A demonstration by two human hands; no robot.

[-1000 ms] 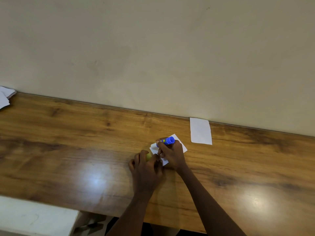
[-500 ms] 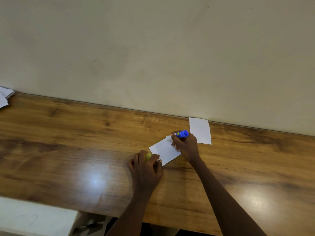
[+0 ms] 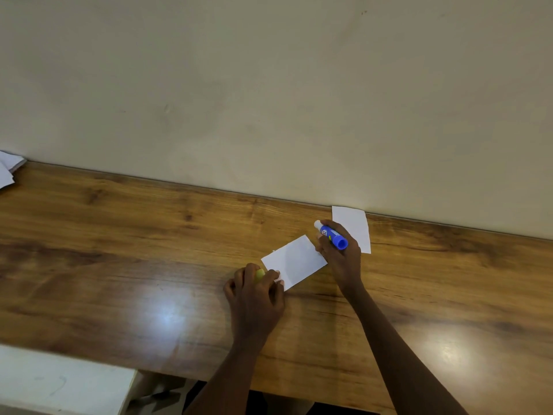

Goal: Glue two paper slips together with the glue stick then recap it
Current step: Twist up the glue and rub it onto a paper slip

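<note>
The right hand (image 3: 339, 253) grips the glue (image 3: 332, 235), covering part of a slip (image 3: 354, 226). The left hand (image 3: 257, 295) pins another slip (image 3: 294, 262), fist hiding a yellow cap (image 3: 259, 274). Papers (image 3: 7, 170) lie far left on the counter (image 3: 119, 250).

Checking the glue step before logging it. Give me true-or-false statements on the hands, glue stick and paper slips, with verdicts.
1. The right hand holds the blue glue stick. True.
2. The glue stick is capped. False: its white tip is bare.
3. The left hand pins the nearer white paper slip. True.
4. The two slips are already stacked. False: the farther white slip lies apart, by the wall.
5. The left hand holds something yellow-green. True.
</note>
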